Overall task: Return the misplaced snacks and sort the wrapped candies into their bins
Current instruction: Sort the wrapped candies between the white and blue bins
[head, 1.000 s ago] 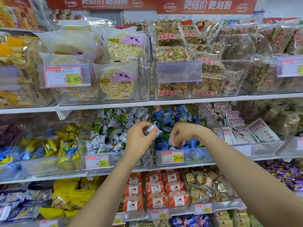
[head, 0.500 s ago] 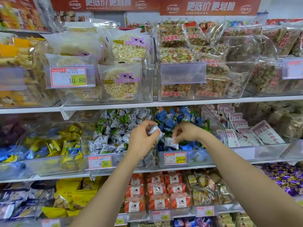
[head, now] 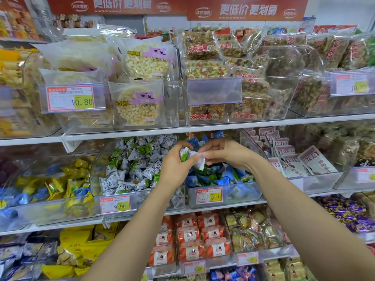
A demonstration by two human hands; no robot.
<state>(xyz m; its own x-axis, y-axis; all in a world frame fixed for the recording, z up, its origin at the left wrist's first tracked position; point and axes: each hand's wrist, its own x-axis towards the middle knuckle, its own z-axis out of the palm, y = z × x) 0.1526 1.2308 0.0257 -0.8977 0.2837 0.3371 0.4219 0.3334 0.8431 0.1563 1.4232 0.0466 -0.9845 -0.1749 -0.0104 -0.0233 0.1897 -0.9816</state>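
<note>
Shop shelves stacked with clear bins filled the view. Nearest, two bare forearms reached up over the front edge of the middle shelf (head: 253,203). The left hand (head: 175,165) curled around a few white-and-green candies (head: 185,154). Close beside it, the right hand (head: 225,152) pinched a white wrapped candy (head: 199,163) between thumb and fingertips. Both hovered where two bins met: the left bin (head: 146,199), heaped with white-and-green sweets, and the right bin (head: 239,192) of blue ones. Farther up, the top shelf (head: 223,125) carried rice cake packs (head: 147,59) and nut bars (head: 200,45) under a red banner (head: 247,9).
</note>
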